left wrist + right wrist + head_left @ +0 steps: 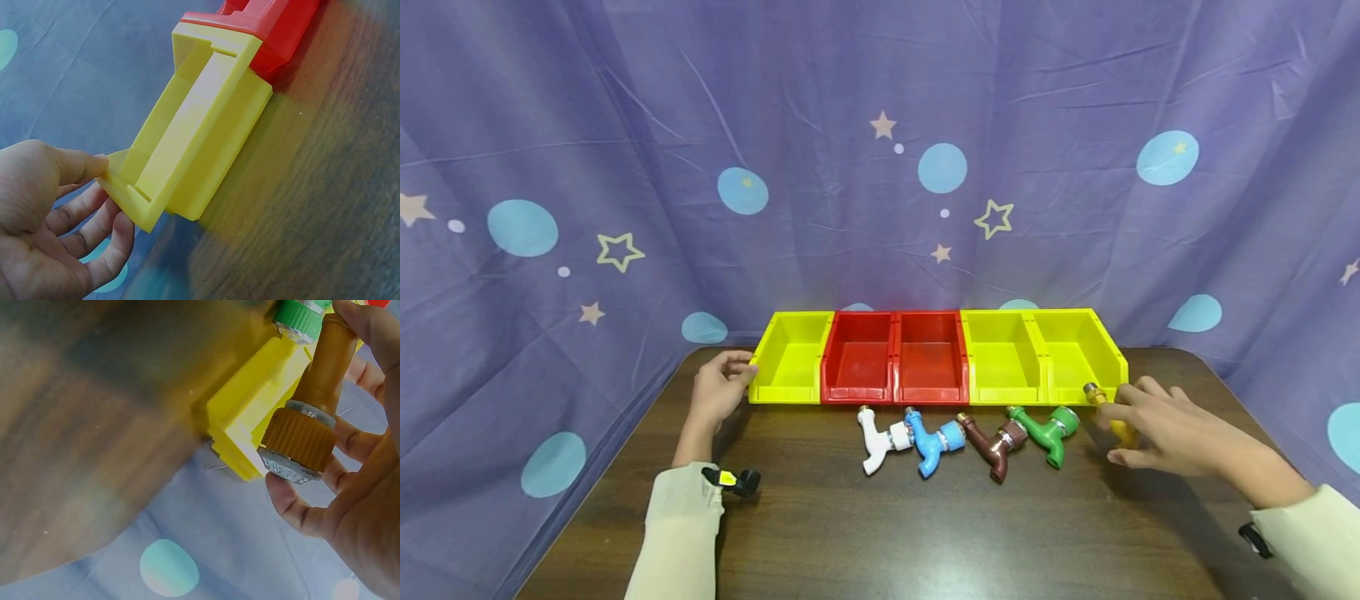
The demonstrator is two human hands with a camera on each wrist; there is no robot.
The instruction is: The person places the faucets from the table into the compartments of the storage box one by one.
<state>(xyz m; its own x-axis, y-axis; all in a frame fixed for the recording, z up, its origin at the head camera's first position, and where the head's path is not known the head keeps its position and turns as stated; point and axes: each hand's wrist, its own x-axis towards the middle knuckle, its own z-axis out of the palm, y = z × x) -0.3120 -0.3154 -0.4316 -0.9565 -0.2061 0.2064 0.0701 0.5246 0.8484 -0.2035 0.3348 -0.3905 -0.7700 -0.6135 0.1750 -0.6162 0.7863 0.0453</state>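
Note:
My left hand [721, 387] pinches the corner of the leftmost yellow bin [760, 392], its thumb and curled fingers at the rim in the left wrist view. On the right, my right hand [1165, 425] holds a yellow tap [303, 434] with a ribbed knob, thumb at one end and fingers curled around it. In the head view that hand hides much of this tap. To its left lie a green tap [1045, 433], a brown tap [996, 446], a blue tap [932, 442] and a white tap [876, 442] on the table.
Two red bins [859, 395] stand in the middle of the row, joined by two yellow bins [1009, 395] on the right. The row sits near the back edge of the wooden table [880, 542]. A purple patterned curtain [820, 125] hangs behind.

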